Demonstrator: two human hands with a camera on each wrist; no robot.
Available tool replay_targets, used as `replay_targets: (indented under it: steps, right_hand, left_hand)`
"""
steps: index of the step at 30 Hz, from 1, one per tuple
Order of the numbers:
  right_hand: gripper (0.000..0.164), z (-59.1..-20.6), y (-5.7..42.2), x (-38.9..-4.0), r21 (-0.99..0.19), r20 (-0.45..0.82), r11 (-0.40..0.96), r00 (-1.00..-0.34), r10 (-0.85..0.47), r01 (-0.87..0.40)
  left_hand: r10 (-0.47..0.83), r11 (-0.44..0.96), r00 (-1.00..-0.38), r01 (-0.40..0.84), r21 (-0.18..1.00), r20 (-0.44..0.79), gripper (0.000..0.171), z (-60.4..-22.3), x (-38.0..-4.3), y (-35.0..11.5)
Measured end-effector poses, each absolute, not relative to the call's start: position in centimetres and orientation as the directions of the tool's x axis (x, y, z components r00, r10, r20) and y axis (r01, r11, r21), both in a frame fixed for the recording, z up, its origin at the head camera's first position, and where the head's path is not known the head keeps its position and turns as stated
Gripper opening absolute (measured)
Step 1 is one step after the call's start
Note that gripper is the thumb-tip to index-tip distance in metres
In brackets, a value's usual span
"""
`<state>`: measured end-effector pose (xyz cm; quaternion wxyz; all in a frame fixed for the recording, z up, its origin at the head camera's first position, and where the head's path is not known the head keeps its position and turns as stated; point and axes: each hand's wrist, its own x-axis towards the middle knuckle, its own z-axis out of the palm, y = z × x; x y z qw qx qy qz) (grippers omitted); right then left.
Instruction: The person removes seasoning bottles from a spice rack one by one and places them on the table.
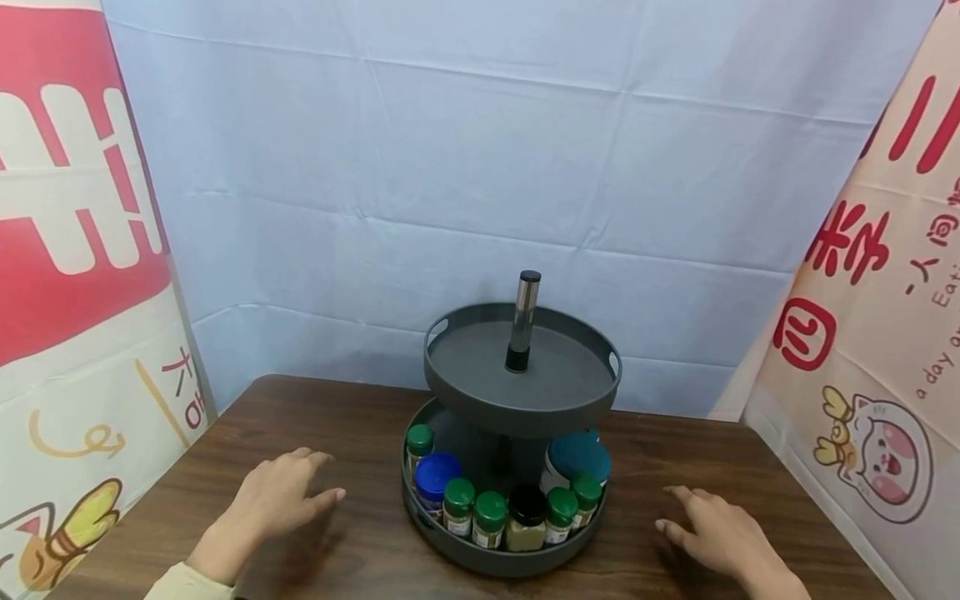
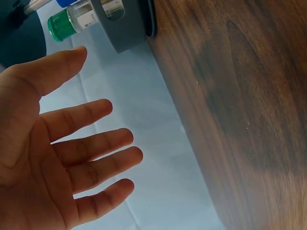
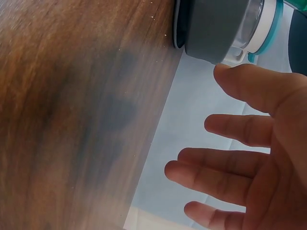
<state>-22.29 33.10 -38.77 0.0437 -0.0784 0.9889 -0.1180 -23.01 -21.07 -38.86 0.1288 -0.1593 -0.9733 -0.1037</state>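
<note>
A dark grey two-tier turntable organizer point(image 1: 517, 421) stands on the wooden table between my hands. Its upper tray point(image 1: 480, 367) is bare around a metal center post point(image 1: 527, 304). On the lower tier, several green-capped spice jars point(image 1: 490, 512) line the front rim, along with a blue-lidded jar point(image 1: 437, 479) and a black-capped jar point(image 1: 527, 517). A wider teal-lidded container point(image 1: 577, 458) sits at the right. My left hand point(image 1: 281, 496) hovers left of the organizer, fingers spread and holding nothing. To its right, my right hand point(image 1: 716, 529) is likewise spread, apart from the organizer.
The dark brown wooden table point(image 1: 360, 425) carries the organizer. A pale blue cloth point(image 1: 450, 167) hangs behind it. Printed cloths with red lettering flank the table, one at the left point(image 1: 75, 292) and one at the right point(image 1: 862, 333).
</note>
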Motion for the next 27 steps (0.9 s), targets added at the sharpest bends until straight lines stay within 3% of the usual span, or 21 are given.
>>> replay_targets:
  steps: [9, 16, 27]
  right_hand:
    - [0.061, -38.9, 33.0, -22.4, -0.28, -0.105, 0.952, -0.982, -0.158, -0.123]
    - [0.056, -38.8, 33.1, -22.6, -0.345, 0.006, 0.913, -0.973, -0.231, -0.219]
    - [0.054, -39.2, 32.3, -23.5, -0.457, 0.082, 0.832, -0.947, -0.311, -0.313]
  left_hand:
    - [0.275, 0.925, -0.921, 0.332, 0.185, 0.276, 0.048, -39.2, -23.1, -21.0]
    - [0.276, 0.897, -0.921, 0.35, 0.271, 0.276, 0.048, -39.0, -23.8, -19.9]
    - [0.221, 0.797, -0.942, 0.325, 0.509, 0.255, 0.021, -39.5, -24.2, -17.4]
